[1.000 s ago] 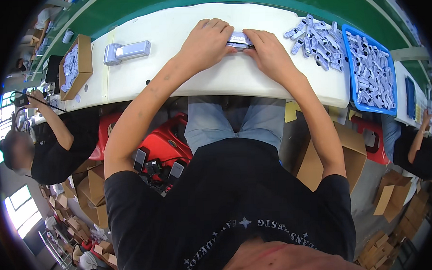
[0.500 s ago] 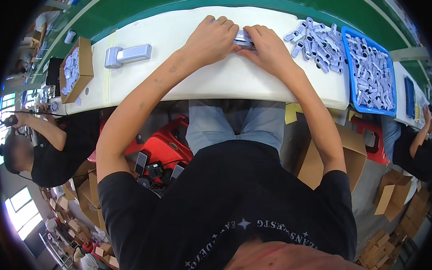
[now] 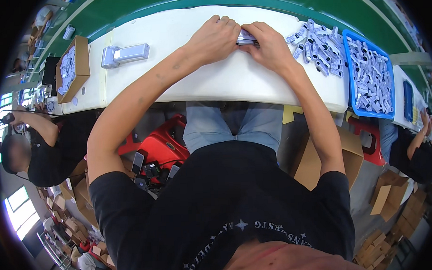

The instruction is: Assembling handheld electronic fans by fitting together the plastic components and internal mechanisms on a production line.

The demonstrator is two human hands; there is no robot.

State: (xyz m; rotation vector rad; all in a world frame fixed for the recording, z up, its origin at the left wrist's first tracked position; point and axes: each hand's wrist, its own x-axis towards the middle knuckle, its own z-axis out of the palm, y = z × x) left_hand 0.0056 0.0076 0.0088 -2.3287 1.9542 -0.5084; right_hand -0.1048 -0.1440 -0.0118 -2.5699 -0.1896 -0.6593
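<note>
At the far left I see a co-worker [image 3: 45, 150] in black, cut off by the dark rim, with one arm raised; what that hand holds is too small for me to tell. Above them, one open cardboard box [image 3: 73, 68] sits tilted at the left end of the white counter [image 3: 214, 82], filled with small pale parts I cannot count. Just right of it lies one grey metal fixture [image 3: 125, 54], a round end with a flat bar, alone on the counter.

At centre my left hand [image 3: 215, 37] and my right hand [image 3: 267, 45] are pressed together, fingers of both closed around one small silver-grey part [image 3: 246, 37]. It rests at the far edge of the counter, and only a sliver of it shows between my knuckles, so I cannot make out its shape.

Right of my hands is a loose heap of grey-white parts [image 3: 317, 48] on the counter, overlapping too much to count. Next comes one blue tray [image 3: 350, 90] packed with the same parts, then a second, darker blue tray [image 3: 408, 99], seen edge-on and blurred. Below the counter are red bins [image 3: 157, 144] and brown cartons [image 3: 317, 162]. A second co-worker [image 3: 414, 149] is cropped at the right rim.
</note>
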